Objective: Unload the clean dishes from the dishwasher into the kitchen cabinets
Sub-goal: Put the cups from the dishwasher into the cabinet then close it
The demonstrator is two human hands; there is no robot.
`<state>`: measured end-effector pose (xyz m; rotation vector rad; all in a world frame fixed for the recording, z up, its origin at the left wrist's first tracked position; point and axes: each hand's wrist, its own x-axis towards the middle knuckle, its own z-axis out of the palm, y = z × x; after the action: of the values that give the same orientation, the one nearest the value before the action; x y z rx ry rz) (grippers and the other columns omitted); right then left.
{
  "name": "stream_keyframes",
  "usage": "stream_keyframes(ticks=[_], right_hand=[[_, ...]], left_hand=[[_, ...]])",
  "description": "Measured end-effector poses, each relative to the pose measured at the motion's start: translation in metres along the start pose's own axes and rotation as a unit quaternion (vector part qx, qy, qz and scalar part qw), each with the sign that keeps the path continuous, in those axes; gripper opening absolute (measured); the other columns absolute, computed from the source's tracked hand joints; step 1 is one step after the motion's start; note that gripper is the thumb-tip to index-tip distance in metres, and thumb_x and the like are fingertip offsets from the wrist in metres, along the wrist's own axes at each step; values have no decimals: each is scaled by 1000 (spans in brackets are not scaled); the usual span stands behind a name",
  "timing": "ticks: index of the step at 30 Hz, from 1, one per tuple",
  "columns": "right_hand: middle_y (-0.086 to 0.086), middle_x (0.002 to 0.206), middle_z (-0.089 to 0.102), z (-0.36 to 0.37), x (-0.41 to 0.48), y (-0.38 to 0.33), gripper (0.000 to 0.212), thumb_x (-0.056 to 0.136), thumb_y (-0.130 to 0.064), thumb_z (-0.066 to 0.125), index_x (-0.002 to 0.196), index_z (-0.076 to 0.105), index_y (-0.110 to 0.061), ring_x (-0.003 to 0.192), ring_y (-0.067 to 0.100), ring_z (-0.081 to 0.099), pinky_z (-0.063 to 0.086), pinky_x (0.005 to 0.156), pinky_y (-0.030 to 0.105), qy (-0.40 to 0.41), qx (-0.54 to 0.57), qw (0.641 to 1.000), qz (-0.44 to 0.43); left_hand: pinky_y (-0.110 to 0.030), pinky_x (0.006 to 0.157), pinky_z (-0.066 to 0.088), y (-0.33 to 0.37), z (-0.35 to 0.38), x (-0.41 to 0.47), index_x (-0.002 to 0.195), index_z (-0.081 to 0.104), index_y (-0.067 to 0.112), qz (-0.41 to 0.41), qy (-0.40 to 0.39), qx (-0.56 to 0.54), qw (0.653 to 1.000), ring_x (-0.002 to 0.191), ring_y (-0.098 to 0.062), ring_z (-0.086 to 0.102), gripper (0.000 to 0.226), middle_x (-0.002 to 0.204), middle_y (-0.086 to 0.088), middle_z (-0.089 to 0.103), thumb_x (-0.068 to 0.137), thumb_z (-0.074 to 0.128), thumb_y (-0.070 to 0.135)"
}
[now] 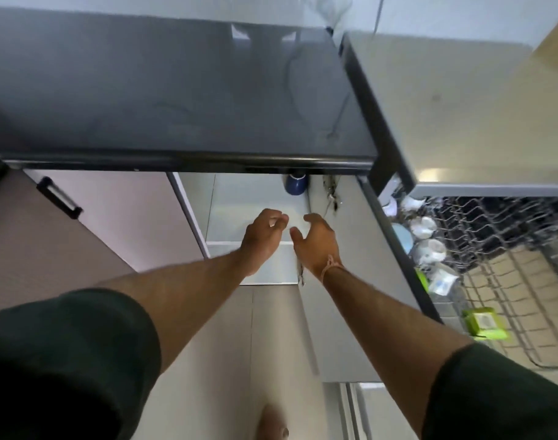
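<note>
Cabinet (pixel 239 198) stands open beneath both outstretched arms, left hand (pixel 263 233) grip curled together on nothing, right hand (pixel 315 242) grip spread apart.

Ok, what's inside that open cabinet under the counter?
A blue cup stands at the back right of its white shelf. The left hand and right hand reach in, holding nothing visible. The counter hides the cup's top and whatever is behind it.
</note>
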<state>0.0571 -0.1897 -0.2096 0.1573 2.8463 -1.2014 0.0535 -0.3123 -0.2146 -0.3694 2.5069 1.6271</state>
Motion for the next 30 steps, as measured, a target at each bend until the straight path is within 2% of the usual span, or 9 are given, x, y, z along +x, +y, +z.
stream_keyframes(ticks=[4, 9, 12, 14, 16, 19, 24, 27, 30], right_hand=[[5, 140, 50, -60, -50, -18, 44, 95, -33, 57, 134, 47, -16, 125, 23, 51, 40, 104, 31, 19, -1, 1000, -3], [4, 127, 56, -131, -102, -30, 38, 93, -34, 59, 126, 51, -17, 112, 21, 58, 49, 97, 37, 60, 22, 998, -30], [4, 112, 63, -169, -118, -23, 25, 92, -29, 59, 113, 57, -14, 104, 22, 60, 49, 89, 34, 73, 16, 997, -30], [3, 103, 66, -197, -126, -12, 20, 91, -28, 59, 106, 59, -14, 97, 21, 61, 50, 84, 34, 78, 12, 997, -11], [3, 101, 67, -219, -128, 6, 19, 90, -27, 60, 103, 60, -13, 95, 21, 62, 50, 84, 33, 78, -9, 997, 7], [3, 104, 66, -245, -125, 45, 20, 89, -24, 60, 106, 60, -13, 96, 22, 61, 46, 82, 28, 58, -36, 997, 43], [4, 99, 65, -271, -101, 128, 16, 88, -23, 63, 100, 60, -13, 92, 23, 61, 52, 85, 36, 39, -60, 995, 77], [5, 105, 67, -279, -69, 175, 23, 86, -26, 63, 105, 58, -12, 95, 25, 64, 54, 87, 43, 20, -65, 995, 77], [6, 110, 67, -281, -24, 215, 29, 86, -27, 64, 110, 57, -13, 99, 26, 64, 53, 91, 45, -3, -64, 995, 77]], left_hand=[[-25, 90, 43, 44, 3, -63, 128, 56, 18, 4, -3, -24, 1000, 113, -20, 59, 33, 131, -2, 61, 100, 54, 35], [-27, 86, 49, 119, 16, -131, 125, 57, 20, 45, -7, -22, 999, 106, -17, 61, 29, 121, 1, 62, 102, 50, 36], [-31, 87, 54, 160, 29, -156, 117, 59, 22, 81, -13, -10, 997, 102, -17, 62, 22, 112, 3, 63, 100, 51, 34], [-28, 82, 54, 185, 42, -169, 112, 60, 22, 103, -26, -1, 994, 98, -15, 63, 17, 106, 5, 63, 99, 53, 30], [-24, 76, 52, 203, 58, -175, 108, 62, 23, 127, -41, 21, 991, 95, -13, 62, 14, 105, 5, 64, 96, 55, 27], [-29, 81, 54, 213, 91, -174, 104, 66, 22, 144, -86, 93, 981, 98, -17, 65, 14, 108, 2, 68, 93, 58, 25], [-31, 86, 50, 208, 154, -150, 116, 65, 10, 164, -187, 264, 932, 100, -22, 63, 28, 118, -10, 68, 91, 60, 22], [-37, 84, 54, 199, 199, -116, 120, 60, 6, 144, -211, 314, 915, 92, -23, 62, 34, 112, -12, 66, 90, 61, 22], [-33, 73, 52, 189, 244, -74, 121, 56, 7, 124, -205, 344, 908, 80, -17, 57, 37, 93, -2, 57, 88, 63, 24]])
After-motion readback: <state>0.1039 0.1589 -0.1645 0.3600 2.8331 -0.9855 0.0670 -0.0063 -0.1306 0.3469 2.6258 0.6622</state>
